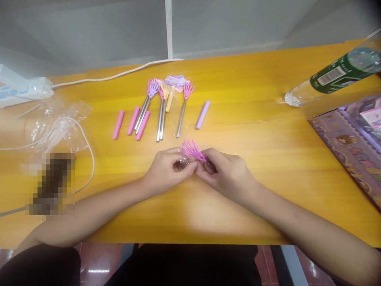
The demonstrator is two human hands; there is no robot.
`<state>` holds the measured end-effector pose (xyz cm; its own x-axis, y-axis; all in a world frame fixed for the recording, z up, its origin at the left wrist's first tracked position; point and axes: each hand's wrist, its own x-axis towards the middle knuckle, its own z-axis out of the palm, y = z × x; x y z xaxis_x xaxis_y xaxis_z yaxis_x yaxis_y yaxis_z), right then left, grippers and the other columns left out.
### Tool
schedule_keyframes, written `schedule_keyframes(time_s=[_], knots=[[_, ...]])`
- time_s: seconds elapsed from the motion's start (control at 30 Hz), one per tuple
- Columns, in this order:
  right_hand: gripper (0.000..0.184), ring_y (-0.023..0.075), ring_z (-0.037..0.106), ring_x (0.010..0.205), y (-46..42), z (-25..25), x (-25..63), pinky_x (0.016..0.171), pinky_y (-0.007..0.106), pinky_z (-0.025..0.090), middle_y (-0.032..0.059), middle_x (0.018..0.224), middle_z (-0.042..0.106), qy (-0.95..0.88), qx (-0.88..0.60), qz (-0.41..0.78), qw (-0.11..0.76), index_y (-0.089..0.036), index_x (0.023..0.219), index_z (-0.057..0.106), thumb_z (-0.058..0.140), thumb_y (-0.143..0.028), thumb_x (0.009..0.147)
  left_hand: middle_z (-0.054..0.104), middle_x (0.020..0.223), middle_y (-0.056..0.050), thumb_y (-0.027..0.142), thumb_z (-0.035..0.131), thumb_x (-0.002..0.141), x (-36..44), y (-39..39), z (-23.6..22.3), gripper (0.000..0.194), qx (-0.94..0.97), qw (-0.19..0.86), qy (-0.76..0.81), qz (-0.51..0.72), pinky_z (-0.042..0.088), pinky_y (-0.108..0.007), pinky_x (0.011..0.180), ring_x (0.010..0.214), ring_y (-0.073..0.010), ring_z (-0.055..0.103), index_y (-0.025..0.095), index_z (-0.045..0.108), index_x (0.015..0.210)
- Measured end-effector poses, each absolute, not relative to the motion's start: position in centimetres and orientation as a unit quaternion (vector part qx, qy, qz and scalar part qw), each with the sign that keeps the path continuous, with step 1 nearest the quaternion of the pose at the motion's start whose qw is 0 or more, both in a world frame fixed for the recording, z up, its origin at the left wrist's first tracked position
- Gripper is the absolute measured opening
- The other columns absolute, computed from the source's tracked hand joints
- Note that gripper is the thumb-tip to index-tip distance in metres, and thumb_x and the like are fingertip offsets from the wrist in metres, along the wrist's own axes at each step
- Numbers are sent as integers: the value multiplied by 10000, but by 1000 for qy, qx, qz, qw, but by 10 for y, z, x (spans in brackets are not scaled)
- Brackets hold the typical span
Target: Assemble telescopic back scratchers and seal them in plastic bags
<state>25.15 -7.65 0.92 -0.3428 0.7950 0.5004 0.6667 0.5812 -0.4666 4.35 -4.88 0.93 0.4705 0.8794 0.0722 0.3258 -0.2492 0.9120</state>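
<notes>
Near the middle of the table, my right hand (229, 169) is closed on a pink hand-shaped back scratcher (192, 150), its spread claws pointing up and left. The rest of the back scratcher is hidden by my fingers. My left hand (166, 169) pinches a bit of clear plastic wrapper (183, 162) just below the claws, and both thumbs nearly meet. Beyond my hands lie more back scratchers with metal rods: a purple one (153, 88), a yellow one (164, 92) and a pink one (188, 90). Loose pink handles (118, 125) and a purple handle (203, 115) lie around them.
Crumpled clear bags (62, 127) and a white cable (93, 159) lie at left, by a power strip (26, 91). Small printed cards (175, 80) sit behind the back scratchers. At right are a green-labelled bottle (333, 75) and a purple printed box (345, 147).
</notes>
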Motion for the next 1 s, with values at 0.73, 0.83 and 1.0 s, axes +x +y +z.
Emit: schedule_keyframes(time_s=[0.73,0.83,1.0], knots=[[114,96,556,497,-75,14,261,519,212,440,-49,652,635,-820,-412,124,376,-217,1101,640,594,-163,1012,710,1192,-103,515,871,841,29,-27,2,717,409,829,273,265,409,-251,562,597,-72,514,283,605,1464],[91,97,587,526,-74,14,264,545,207,466,-35,688,666,-821,-408,137,376,-207,1092,657,608,-175,1023,718,986,-69,490,933,782,30,-25,4,727,394,840,272,255,448,-260,593,600,-91,537,254,664,1415],[119,129,691,628,-70,15,274,634,220,544,16,825,752,-819,-411,144,373,-190,1128,681,570,-210,1091,727,1051,-70,379,940,794,30,-23,6,597,371,830,284,306,523,-241,689,691,-91,594,227,730,1332]])
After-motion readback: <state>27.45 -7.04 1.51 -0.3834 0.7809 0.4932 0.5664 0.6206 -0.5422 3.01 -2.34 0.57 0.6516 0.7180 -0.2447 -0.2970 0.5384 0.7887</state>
